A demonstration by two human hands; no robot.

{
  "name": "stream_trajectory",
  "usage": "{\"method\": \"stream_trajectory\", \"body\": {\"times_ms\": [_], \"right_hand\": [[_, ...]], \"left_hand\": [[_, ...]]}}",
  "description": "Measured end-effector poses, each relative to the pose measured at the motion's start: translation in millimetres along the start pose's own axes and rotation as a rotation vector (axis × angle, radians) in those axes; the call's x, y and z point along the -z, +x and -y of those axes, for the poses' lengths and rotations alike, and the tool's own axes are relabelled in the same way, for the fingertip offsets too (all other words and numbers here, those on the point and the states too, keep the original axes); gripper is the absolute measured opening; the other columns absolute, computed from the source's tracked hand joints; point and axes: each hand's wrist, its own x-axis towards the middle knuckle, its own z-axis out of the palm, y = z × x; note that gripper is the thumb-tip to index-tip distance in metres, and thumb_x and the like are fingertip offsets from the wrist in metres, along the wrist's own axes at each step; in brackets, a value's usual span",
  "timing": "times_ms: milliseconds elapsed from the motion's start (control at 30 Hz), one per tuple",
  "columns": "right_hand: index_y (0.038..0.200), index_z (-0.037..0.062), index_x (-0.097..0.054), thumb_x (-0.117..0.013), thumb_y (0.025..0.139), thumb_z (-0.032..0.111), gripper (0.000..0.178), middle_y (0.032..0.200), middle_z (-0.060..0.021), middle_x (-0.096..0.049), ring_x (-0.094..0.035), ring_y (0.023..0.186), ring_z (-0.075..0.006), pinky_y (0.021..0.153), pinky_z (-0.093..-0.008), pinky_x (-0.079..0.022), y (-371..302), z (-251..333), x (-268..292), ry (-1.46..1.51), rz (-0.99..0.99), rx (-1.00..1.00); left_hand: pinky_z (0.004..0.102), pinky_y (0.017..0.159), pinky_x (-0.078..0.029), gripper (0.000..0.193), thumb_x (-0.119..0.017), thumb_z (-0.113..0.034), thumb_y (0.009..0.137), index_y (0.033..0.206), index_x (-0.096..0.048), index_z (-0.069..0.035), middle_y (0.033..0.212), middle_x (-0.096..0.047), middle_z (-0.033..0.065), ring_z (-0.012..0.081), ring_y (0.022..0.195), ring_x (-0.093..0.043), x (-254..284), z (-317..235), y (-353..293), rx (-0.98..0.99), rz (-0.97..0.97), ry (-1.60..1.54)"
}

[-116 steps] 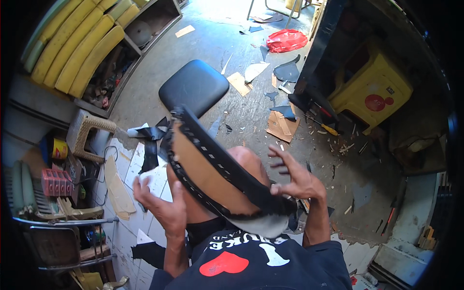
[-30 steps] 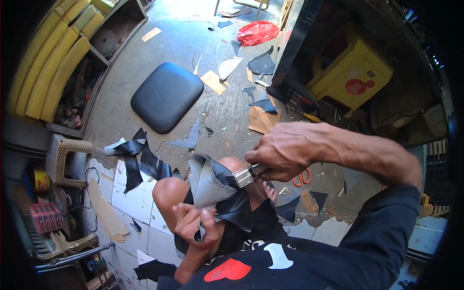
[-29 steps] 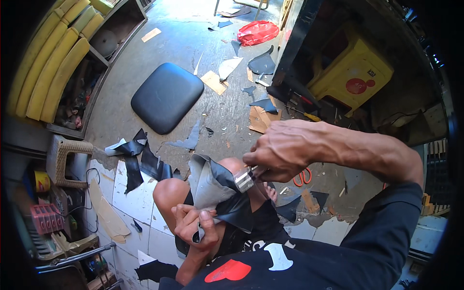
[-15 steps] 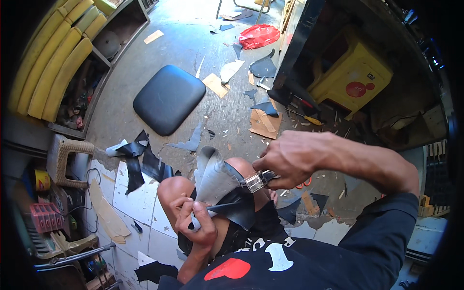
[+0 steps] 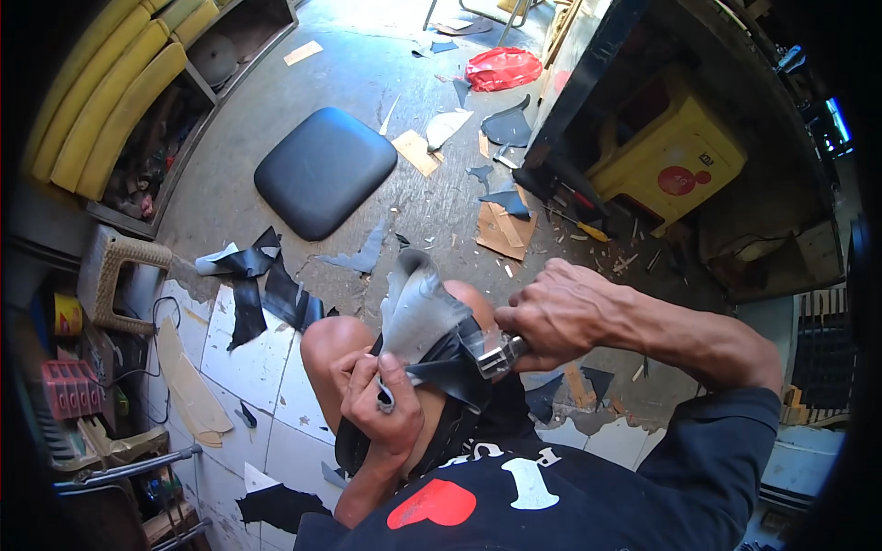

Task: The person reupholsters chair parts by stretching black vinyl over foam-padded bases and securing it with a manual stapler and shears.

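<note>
The concrete floor (image 5: 386,55) took up most of the view, littered with black offcuts and cardboard scraps (image 5: 501,230). Along the upper left ran a low shelf unit (image 5: 138,174) whose open compartments held a jumble of tools and odds and ends too small to tell apart, with long yellow foam cushions (image 5: 101,101) stacked above it. At upper right a dark cabinet (image 5: 698,110) sheltered a yellow plastic stool (image 5: 675,161). A black padded seat cushion (image 5: 323,170) lay flat on the floor near the middle, well apart from the person. A red plastic bag (image 5: 503,67) sat crumpled farther off; what it held could not be told. A woven plastic stool (image 5: 124,280) stood at the left beside the white floor tiles (image 5: 248,358), with a red tray (image 5: 69,386) of small parts below it, its contents unclear.

The person sat with a black seat cover (image 5: 441,363) resting across a bare knee, its grey underside flap (image 5: 418,308) standing up between the 2 hands. The left hand (image 5: 381,404) had its fingers closed tight on the lower edge of the cover, thumb pressed on top. The right hand (image 5: 556,317) was curled shut around a small metal tool (image 5: 496,354), its tip touching the cover's edge just beside the flap.
</note>
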Motion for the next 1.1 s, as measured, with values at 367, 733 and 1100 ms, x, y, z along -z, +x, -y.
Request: {"method": "stream_trajectory", "body": {"times_ms": [367,733,1100], "right_hand": [[0.095,0.0055,-0.069,-0.076,0.083,0.04,0.037,0.079,-0.0143,-0.072,-0.072,0.076,-0.039,0.066,-0.05,-0.056,-17,-1,-25,0.086,-0.136,-0.013],[0.11,0.0041,-0.068,-0.071,0.096,0.042,0.041,0.098,-0.0192,-0.073,-0.073,0.094,-0.0401,0.078,-0.0491,-0.057,-40,-14,-33,0.251,-0.197,-0.13],[0.1,0.0051,-0.069,-0.074,0.097,0.039,0.034,0.096,-0.0166,-0.073,-0.071,0.093,-0.0411,0.078,-0.0515,-0.054,-56,-8,-51,0.399,-0.214,-0.284]], "left_hand": [[0.0444,0.086,-0.046,0.03,-0.065,-0.012,0.104,0.08,-0.075,0.004,0.082,-0.069,0.0119,0.0327,0.094,-0.059,-8,-1,3,-0.023,0.016,-0.007],[0.0561,0.113,-0.036,0.03,-0.081,-0.017,0.089,0.118,-0.076,-0.011,0.125,-0.069,0.0066,0.0374,0.125,-0.052,-11,6,18,-0.275,0.074,0.01],[0.0457,0.092,-0.048,0.019,-0.088,-0.02,0.078,0.09,-0.079,-0.009,0.092,-0.074,0.0058,0.0274,0.093,-0.069,-20,-14,74,-0.425,0.706,-0.065]]}}
